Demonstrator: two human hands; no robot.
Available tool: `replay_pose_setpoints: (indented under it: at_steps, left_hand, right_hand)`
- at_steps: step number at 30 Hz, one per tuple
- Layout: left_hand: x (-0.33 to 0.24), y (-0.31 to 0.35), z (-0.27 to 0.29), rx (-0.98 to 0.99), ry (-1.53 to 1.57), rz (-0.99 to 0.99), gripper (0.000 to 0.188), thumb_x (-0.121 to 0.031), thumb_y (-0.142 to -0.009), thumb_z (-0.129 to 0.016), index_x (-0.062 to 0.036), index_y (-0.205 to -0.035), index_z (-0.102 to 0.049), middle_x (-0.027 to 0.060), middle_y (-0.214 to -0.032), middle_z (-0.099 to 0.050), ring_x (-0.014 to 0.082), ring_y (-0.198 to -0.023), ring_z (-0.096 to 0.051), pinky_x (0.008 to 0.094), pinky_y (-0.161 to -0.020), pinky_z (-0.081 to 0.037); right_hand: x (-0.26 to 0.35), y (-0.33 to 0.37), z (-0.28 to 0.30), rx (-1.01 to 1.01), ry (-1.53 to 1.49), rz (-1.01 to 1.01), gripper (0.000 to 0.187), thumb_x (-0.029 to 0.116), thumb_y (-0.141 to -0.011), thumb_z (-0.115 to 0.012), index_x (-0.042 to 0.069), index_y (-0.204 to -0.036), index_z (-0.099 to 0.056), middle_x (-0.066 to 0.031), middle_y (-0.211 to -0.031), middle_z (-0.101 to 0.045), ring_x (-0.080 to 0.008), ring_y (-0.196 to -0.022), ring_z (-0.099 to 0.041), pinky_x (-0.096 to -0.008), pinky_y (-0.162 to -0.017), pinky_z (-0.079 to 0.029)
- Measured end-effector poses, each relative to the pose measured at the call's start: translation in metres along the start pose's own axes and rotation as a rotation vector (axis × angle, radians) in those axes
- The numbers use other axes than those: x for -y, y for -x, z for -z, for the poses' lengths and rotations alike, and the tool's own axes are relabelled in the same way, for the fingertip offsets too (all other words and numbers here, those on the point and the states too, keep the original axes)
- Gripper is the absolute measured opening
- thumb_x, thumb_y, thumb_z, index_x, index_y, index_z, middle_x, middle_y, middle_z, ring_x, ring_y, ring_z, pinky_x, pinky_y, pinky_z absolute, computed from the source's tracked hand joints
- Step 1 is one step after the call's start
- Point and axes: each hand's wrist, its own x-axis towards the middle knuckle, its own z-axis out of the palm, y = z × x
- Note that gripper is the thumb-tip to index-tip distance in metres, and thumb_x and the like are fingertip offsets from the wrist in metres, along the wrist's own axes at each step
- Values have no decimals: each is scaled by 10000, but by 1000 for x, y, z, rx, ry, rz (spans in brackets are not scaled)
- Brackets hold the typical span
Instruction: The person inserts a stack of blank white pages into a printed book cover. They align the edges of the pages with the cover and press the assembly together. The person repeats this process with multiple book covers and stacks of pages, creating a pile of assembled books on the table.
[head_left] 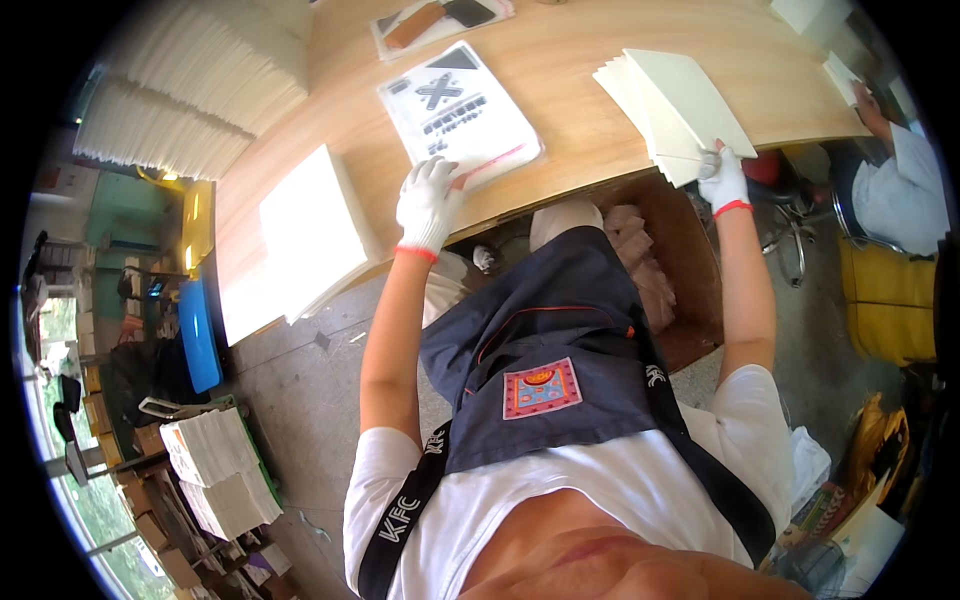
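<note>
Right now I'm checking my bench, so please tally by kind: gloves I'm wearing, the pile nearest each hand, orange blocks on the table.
White gloves: 2
Printed pile, nearest left hand: 1
Fanned pale pile, in right hand: 1
Orange block: 1
Total: 5

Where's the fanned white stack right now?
Head view, upper right: the fanned white stack is at the wooden table's near edge, right of the printed stack, with the right hand at its near side.

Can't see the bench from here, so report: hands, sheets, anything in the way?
Left hand at near left corner of printed stack. Right hand gripping fanned cream sheets. White stack off left, blocking neither hand.
</note>
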Motion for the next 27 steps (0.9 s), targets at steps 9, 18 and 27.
replay_pose_setpoints:
  at_steps: [9, 18, 27]
  left_hand:
    - [14, -40, 0, 358, -309, 118, 245, -124, -758, -576, -162, -1000, -574, 69, -1039, -574, 271, -977, -565, 405, -765, -486]
    - [43, -23, -7, 106, 27, 160, 259, -57, -714, -524, -150, -946, -595, 79, -1006, -590, 288, -948, -565, 412, -759, -475]
    - [16, -24, 14, -27, 306, 74, 256, 41, -716, -499, -118, -866, -632, 48, -866, -611, 207, -712, -596, 308, -642, -470]
  right_hand:
    - [26, 99, -35, 286, 122, 1, 199, 129, -885, -502, 24, -1055, -503, -103, -757, -601, -82, -385, -415, -192, -295, -285]
    - [-50, 210, -60, 567, 122, -559, 377, 84, -818, -546, -7, -1177, -480, -89, -908, -624, -89, -529, -592, -162, -330, -425]
    - [-120, 244, -54, 434, -163, -543, 258, 134, -877, -546, 118, -1130, -502, -54, -924, -611, -133, -634, -585, -193, -407, -478]
